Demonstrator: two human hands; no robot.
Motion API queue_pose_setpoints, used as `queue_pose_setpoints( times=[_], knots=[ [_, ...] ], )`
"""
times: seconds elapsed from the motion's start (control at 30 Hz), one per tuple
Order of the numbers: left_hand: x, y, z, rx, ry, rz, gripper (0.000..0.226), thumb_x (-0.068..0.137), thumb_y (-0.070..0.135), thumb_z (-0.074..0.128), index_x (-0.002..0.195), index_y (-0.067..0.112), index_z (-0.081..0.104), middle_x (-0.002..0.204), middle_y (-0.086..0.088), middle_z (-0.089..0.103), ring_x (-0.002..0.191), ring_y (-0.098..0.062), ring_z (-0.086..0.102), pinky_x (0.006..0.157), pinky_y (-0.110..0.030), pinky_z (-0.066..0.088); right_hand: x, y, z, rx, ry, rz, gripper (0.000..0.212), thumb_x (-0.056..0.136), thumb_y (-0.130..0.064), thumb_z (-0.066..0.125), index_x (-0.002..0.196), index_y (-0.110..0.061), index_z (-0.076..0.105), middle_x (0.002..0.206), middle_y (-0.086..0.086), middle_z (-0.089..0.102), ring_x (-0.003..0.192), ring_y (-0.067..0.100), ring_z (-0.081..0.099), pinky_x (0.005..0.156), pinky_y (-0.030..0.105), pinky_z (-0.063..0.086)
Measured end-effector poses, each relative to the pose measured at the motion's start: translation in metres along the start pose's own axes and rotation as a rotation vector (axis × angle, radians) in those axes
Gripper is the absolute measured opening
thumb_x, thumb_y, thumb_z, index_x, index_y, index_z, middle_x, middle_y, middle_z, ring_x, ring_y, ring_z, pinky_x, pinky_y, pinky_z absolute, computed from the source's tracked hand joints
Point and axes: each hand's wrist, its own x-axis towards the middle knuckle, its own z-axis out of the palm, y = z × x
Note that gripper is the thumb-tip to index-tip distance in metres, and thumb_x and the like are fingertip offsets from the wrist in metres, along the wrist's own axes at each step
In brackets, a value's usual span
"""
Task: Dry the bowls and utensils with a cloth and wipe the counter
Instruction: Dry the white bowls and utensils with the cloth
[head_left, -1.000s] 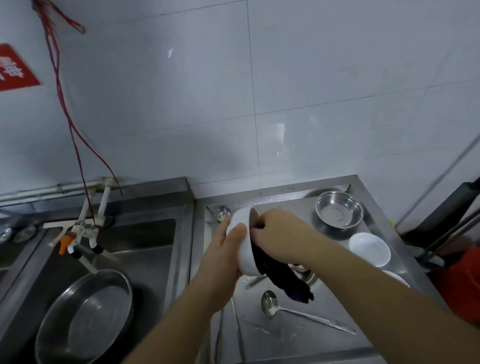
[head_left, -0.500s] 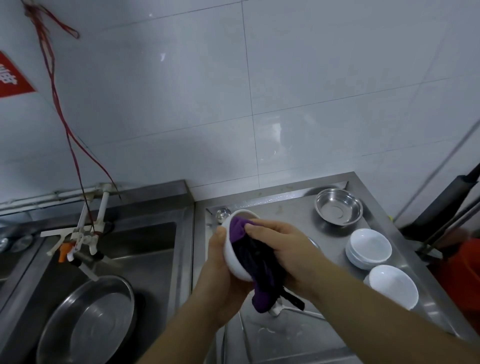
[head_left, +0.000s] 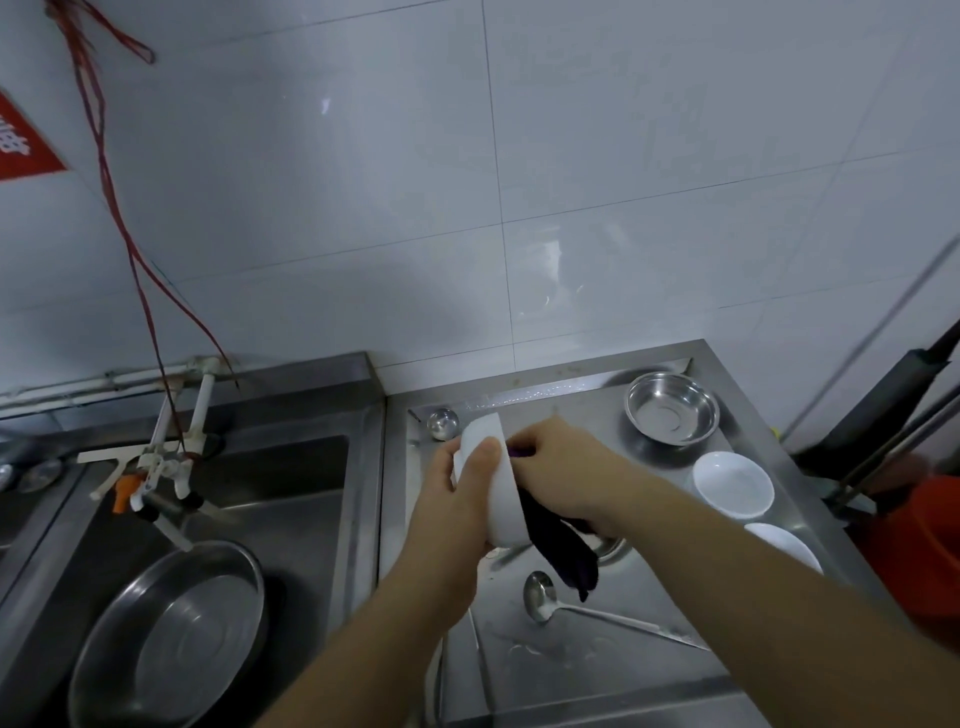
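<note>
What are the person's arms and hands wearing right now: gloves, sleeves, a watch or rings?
Nothing shows. The left hand and right hand are bare, with no gloves and no visible rings. Both forearms are bare as far as the bottom edge of the picture, with no sleeves, watch or bands in view.

The bowl (head_left: 498, 488) is plain white, and so are the two bowls (head_left: 732, 483) and (head_left: 784, 545) on the grey steel table (head_left: 613, 670); the cloth (head_left: 561, 545) is dark purple, near black. The small steel bowl (head_left: 671, 415), the ladle (head_left: 540, 597) and the pan (head_left: 171, 629) are shiny silver. The wall tiles (head_left: 623, 130) are white with thin dark joints, the sign (head_left: 23, 140) is red with white marks, and the string (head_left: 104, 156) is red.
</note>
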Motion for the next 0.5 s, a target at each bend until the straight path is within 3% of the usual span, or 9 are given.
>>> queue_pose_setpoints(
  times=[0.1, 0.2, 0.27, 0.33, 0.4, 0.5],
  knots=[
    [-0.002, -0.010, -0.004, 0.073, -0.040, 0.048, 0.076, 0.068, 0.067, 0.071, 0.138, 0.043, 0.052, 0.129, -0.007, 0.065, 0.109, -0.033, 0.072, 0.074, -0.043, 0.064, 0.000, 0.003, -0.007, 0.115, -0.137, 0.141, 0.035, 0.084, -0.046, 0.060, 0.087, -0.016, 0.077, 0.078, 0.005, 0.079, 0.075, 0.028, 0.078, 0.067, 0.040, 0.065],
    [-0.004, -0.015, -0.007, 0.052, -0.065, 0.075, 0.083, 0.068, 0.066, 0.071, 0.144, 0.039, 0.050, 0.134, -0.011, 0.062, 0.114, -0.038, 0.069, 0.081, -0.053, 0.065, -0.006, 0.005, -0.015, 0.309, -0.223, 0.231, 0.035, 0.082, -0.039, 0.069, 0.100, -0.009, 0.074, 0.081, 0.010, 0.080, 0.071, 0.027, 0.078, 0.060, 0.032, 0.063],
    [-0.004, -0.014, -0.008, -0.003, -0.096, 0.069, 0.089, 0.071, 0.065, 0.073, 0.149, 0.029, 0.048, 0.137, -0.019, 0.061, 0.118, -0.044, 0.067, 0.086, -0.057, 0.063, -0.011, 0.010, -0.016, 0.462, -0.251, 0.279, 0.043, 0.079, -0.036, 0.076, 0.110, -0.006, 0.073, 0.097, 0.018, 0.080, 0.084, 0.033, 0.079, 0.074, 0.043, 0.067],
    [-0.005, -0.010, -0.006, -0.060, -0.138, 0.022, 0.107, 0.072, 0.068, 0.078, 0.153, 0.009, 0.042, 0.138, -0.036, 0.056, 0.123, -0.056, 0.059, 0.096, -0.068, 0.054, -0.015, 0.014, -0.014, 0.673, -0.275, 0.329, 0.046, 0.079, -0.035, 0.082, 0.111, -0.002, 0.076, 0.108, 0.023, 0.078, 0.095, 0.036, 0.077, 0.088, 0.049, 0.064],
    [-0.008, -0.010, -0.007, -0.141, -0.254, -0.015, 0.120, 0.074, 0.069, 0.079, 0.153, -0.009, 0.033, 0.137, -0.050, 0.046, 0.127, -0.069, 0.047, 0.104, -0.083, 0.038, -0.018, 0.015, -0.007, 0.879, -0.254, 0.356, 0.036, 0.080, -0.038, 0.083, 0.094, -0.005, 0.083, 0.101, 0.019, 0.079, 0.086, 0.032, 0.078, 0.078, 0.041, 0.066],
    [-0.007, -0.014, -0.005, -0.200, -0.211, -0.013, 0.124, 0.065, 0.071, 0.085, 0.156, 0.001, 0.036, 0.142, -0.043, 0.050, 0.131, -0.063, 0.050, 0.107, -0.081, 0.038, -0.017, 0.008, 0.010, 1.090, -0.126, 0.336, 0.027, 0.082, -0.036, 0.080, 0.079, -0.009, 0.082, 0.087, 0.014, 0.076, 0.070, 0.026, 0.074, 0.064, 0.033, 0.062]
  ],
)
